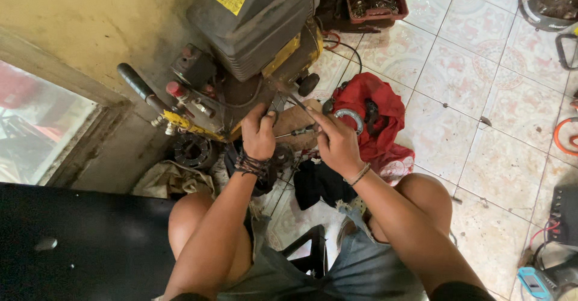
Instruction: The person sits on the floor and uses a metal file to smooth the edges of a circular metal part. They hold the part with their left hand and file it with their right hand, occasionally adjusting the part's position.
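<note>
Left hand (259, 133) gripped dark part at compressor (253, 42) base, fingers curled shut. Right hand (337, 144) pinched thin metal screwdriver (295, 101); shaft slim, straight, long axis pointing toward 11 o'clock into grimy yellow-black machine. Crumpled red cloth (376, 117) lay at 3 o'clock of hands, on patterned glossy floor tiles (457, 78).

The slim tool's tip (283, 93) blurs against the compressor (259, 30), cropped by the top edge.

Red cloth (373, 120), yellow-and-black compressor (259, 30), pale patterned floor tiles (463, 78), red tray (376, 0)
</note>
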